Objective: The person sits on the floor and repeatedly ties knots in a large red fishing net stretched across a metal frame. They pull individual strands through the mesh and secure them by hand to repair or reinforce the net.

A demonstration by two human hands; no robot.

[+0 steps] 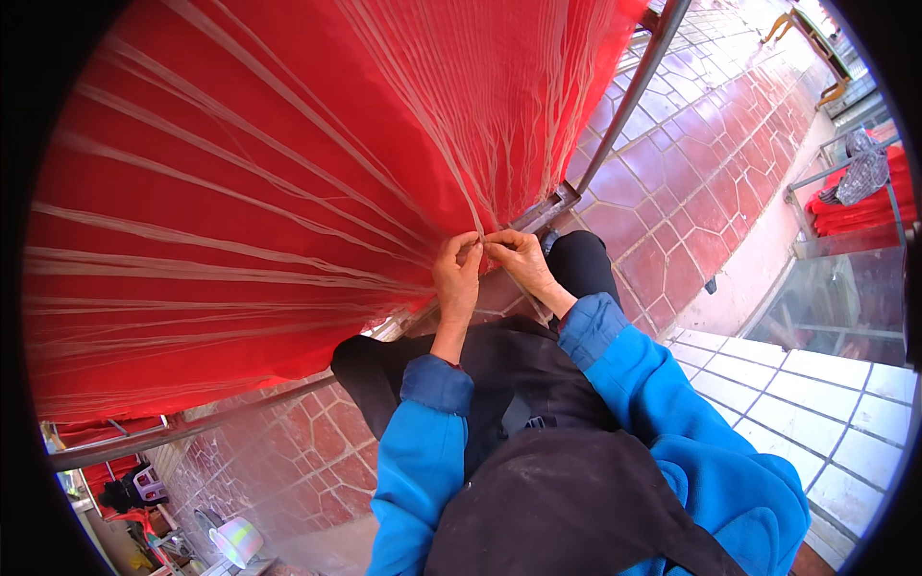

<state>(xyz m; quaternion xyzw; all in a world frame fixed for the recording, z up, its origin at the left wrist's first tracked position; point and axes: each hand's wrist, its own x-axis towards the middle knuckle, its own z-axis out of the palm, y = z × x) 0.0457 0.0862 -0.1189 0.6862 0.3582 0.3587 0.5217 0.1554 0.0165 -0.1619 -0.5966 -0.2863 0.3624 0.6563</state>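
The broad red cloth sheet [341,86] carried fanned streaks of thin whitish-pink threads [480,77]. Bright blue fabric sleeves [653,374] had navy turned-back cuffs [437,384]; the cloth apron [547,499] was black. Maroon polygonal floor tiles [706,211] showed pale outlines; white rectangular tiles [845,408] bore a dark grid.

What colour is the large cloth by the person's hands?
The cloth is bright red, with pale strands across it; the head view shows it best.

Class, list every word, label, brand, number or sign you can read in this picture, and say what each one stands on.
There is no readable text.
Red cloth and pale threads: no lettering to be seen.
Blue sleeves and dark garment: none visible.
Pastel container, at the lower left: too small and blurred to tell.
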